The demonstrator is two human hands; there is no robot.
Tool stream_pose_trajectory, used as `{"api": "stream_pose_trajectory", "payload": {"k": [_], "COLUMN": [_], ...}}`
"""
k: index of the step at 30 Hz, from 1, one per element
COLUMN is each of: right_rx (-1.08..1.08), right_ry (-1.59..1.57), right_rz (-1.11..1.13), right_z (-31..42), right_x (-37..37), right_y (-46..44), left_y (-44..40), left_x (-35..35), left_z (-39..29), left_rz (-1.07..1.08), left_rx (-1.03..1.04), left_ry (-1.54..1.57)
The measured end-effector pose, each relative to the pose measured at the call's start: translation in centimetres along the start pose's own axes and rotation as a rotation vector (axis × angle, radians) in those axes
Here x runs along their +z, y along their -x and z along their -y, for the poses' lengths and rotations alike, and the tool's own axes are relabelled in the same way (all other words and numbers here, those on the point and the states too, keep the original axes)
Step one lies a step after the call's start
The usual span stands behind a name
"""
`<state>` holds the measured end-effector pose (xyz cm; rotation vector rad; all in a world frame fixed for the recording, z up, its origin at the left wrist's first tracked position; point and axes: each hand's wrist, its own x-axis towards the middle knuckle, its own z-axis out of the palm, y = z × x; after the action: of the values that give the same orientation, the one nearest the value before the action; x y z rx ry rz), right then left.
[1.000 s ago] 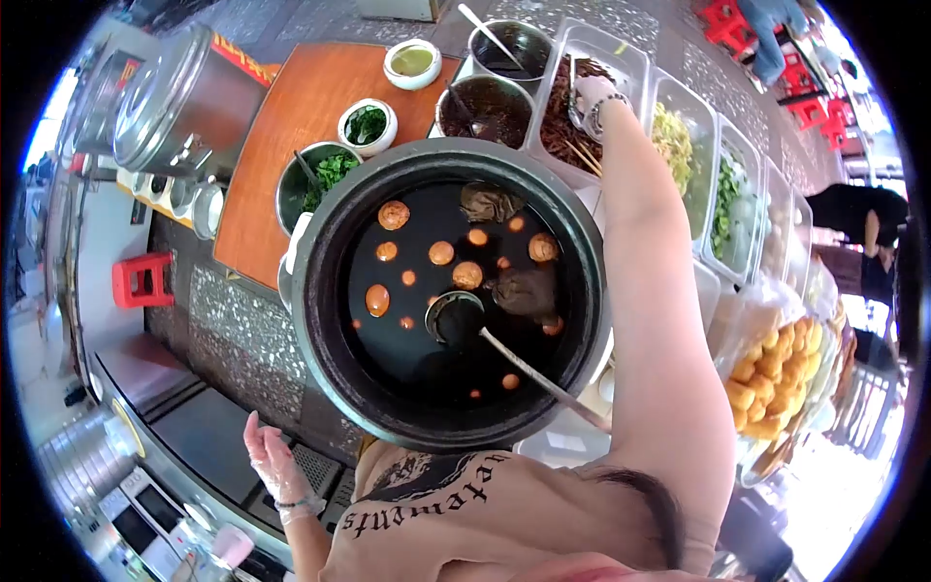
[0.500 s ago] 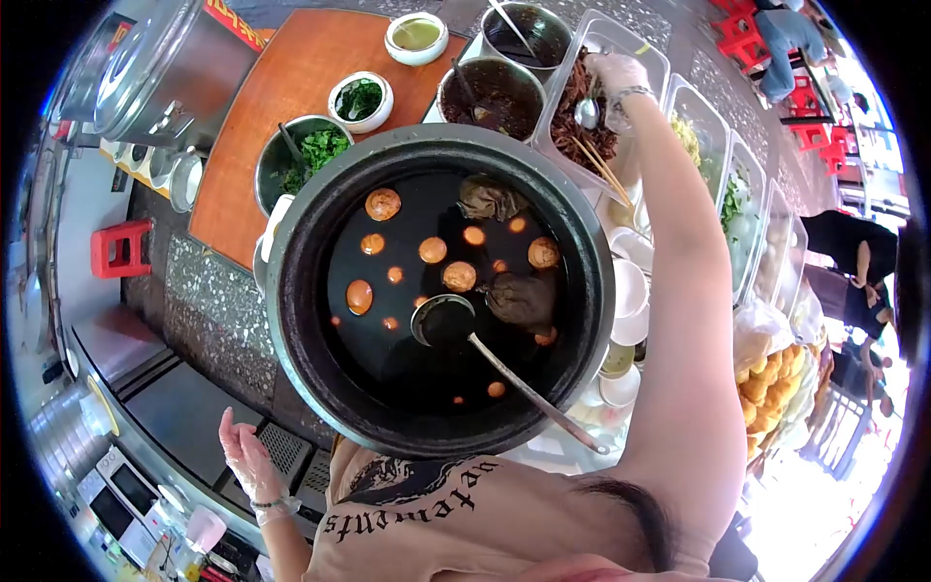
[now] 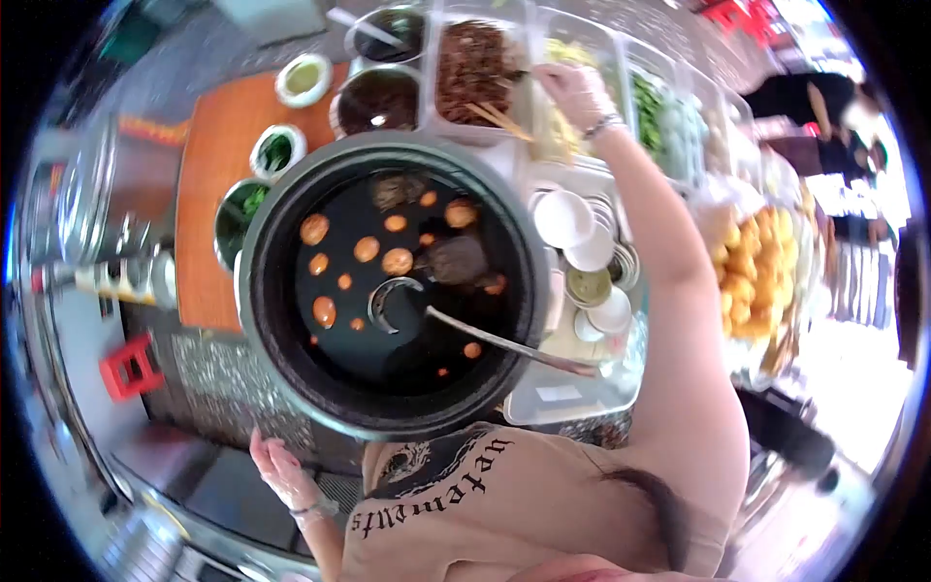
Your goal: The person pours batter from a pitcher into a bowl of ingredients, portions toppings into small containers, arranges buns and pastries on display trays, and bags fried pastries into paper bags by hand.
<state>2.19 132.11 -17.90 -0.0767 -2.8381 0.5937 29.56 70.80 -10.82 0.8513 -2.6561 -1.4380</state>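
My right hand (image 3: 576, 95), in a clear plastic glove, is over the yellowish shredded food (image 3: 572, 56), beside the bin of brown shreds (image 3: 475, 68). Its fingers are pressed together at a thin dark piece that points left; I cannot make out what it is. My left hand (image 3: 281, 470), also gloved, hangs at the lower left with its fingers apart and nothing in it. Between my arms sits a big black pot (image 3: 257, 291) of dark liquid with several eggs. A ladle (image 3: 504, 341) rests in it, its handle over the rim. Wooden chopsticks (image 3: 499, 118) lie on the brown shreds.
Small white bowls (image 3: 562, 218) stand right of the pot. Bins of greens (image 3: 648, 112) and a heap of golden fried pieces (image 3: 756, 267) are further right. An orange table (image 3: 208, 165) with sauce bowls (image 3: 304, 80) is at the left. People (image 3: 810, 102) are at the upper right.
My right hand has moved from the brown shreds to over the yellowish food beside them. The view has turned, so the pot and bins appear further left. My left hand still hangs open.
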Motion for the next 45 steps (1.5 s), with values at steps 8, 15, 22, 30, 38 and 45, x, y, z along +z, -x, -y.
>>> {"api": "stream_pose_trajectory", "payload": {"k": [8,15,22,30,38,45], "right_rx": [0.482,0.652,0.504,0.328,0.283,0.432], "right_ry": [-0.128,0.428,0.574,0.640,0.754,0.625], "right_rz": [-0.803,-0.367,0.039,0.086,0.288,0.198], "right_z": [-6.8,-16.5,-21.2,-21.4,-19.8,-21.7], "right_x": [-8.2,-9.6,-13.0,-16.8,-18.3,-15.9], "right_y": [6.3,8.0,4.0,4.6,6.0,3.9], "left_y": [-0.6,0.1,1.0,2.0,2.3,2.8], "left_x": [0.4,1.0,1.2,4.0,6.0,8.6], "left_z": [0.3,-0.4,1.1,-0.7,-1.8,-2.5], "left_rz": [-0.001,0.010,-0.037,-0.001,0.039,-0.057], "left_rx": [-0.040,0.000,-0.037,-0.051,-0.056,-0.109], "left_ry": [0.110,0.097,0.073,-0.031,0.095,0.217]}}
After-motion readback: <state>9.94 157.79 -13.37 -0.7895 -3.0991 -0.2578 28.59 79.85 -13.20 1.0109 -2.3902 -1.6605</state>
